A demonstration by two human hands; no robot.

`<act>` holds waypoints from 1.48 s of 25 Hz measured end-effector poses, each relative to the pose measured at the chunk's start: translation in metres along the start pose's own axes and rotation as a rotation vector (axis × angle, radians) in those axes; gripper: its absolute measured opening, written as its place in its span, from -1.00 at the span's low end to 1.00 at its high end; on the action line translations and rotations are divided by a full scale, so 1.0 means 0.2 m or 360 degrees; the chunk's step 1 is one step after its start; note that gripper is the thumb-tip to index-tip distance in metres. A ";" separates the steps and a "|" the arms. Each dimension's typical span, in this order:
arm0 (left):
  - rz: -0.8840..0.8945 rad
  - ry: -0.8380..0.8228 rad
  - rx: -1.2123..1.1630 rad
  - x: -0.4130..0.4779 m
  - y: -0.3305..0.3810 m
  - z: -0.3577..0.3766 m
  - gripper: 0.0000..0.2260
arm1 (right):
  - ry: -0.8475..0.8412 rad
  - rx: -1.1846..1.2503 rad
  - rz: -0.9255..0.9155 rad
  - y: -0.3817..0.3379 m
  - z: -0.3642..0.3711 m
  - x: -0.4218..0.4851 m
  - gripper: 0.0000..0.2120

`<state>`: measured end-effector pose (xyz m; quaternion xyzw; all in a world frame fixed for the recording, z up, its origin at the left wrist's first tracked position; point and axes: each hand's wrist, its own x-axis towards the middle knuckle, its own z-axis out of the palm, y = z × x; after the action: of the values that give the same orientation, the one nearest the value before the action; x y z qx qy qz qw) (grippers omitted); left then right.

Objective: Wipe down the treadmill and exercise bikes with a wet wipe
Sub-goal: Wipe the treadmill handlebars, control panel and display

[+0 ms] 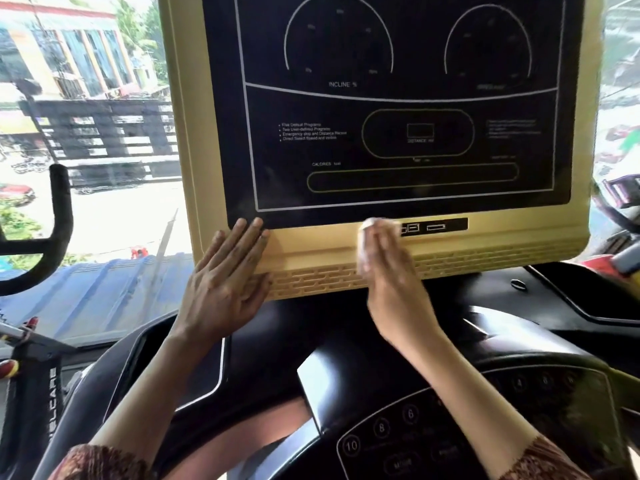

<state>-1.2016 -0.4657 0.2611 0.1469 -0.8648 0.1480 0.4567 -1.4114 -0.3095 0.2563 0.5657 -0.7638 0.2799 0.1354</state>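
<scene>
White wipe [365, 237] is being pressed flat-fingered by right hand [391, 278] onto tan console [311, 244]; left hand [221, 282], fingers straight, is bracing it.

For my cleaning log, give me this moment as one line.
area: treadmill console, lower frame | right hand: presses wet wipe beside port panel, blurred | left hand: flat on frame's lower-left corner

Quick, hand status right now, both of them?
Left hand: open, flat on the lower corner of the treadmill console.
Right hand: presses the wet wipe to the console; blur hides the grip.
</scene>
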 end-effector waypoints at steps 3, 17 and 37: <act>-0.0025 -0.0020 -0.0009 0.00 0.00 0.00 -0.56 | 0.0029 0.0075 0.0369 0.11 -0.07 0.03 -0.32; -0.0103 -0.0010 -0.0052 -0.01 0.03 0.01 -0.56 | 0.0042 0.0188 0.0293 -0.15 -0.02 -0.01 -0.40; -0.0237 -0.0039 -0.0038 -0.18 -0.08 -0.09 -0.52 | 0.0020 0.0103 -0.0734 -0.56 0.16 0.28 -0.36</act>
<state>-1.1632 -0.4683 0.2432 0.2069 -0.8587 0.1015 0.4577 -1.3200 -0.3949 0.2896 0.7275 -0.6041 0.2693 0.1824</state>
